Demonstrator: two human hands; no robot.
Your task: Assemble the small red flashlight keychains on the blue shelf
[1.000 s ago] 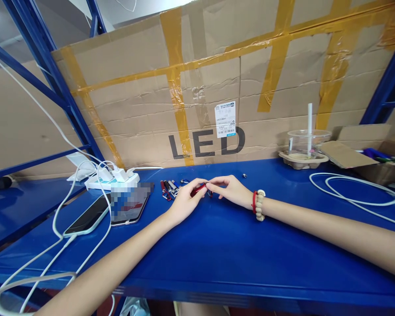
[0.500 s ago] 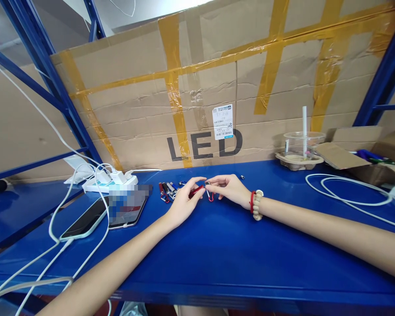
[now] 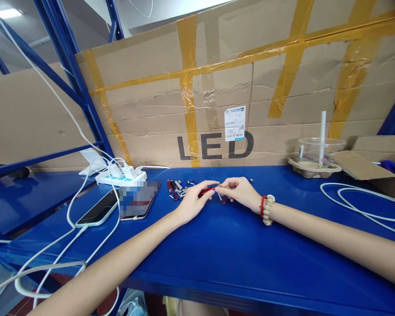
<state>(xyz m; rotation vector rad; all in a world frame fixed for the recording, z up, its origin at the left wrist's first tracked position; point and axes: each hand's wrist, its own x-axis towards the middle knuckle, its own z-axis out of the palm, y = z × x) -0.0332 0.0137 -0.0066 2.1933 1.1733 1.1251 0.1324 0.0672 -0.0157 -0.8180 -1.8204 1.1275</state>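
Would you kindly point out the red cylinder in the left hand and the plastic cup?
Red cylinder (image 3: 205, 192), head view: middle of its visible side.
Plastic cup (image 3: 311, 152), head view: its clear front wall.

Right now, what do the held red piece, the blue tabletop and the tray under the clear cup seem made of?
Red piece: glossy by its sheen, perhaps coated metal, though plastic is possible; it's partly covered. Blue tabletop: likely painted metal, smooth, with soft reflections. Tray: matte, probably moulded pulp, given its dull brown surface.
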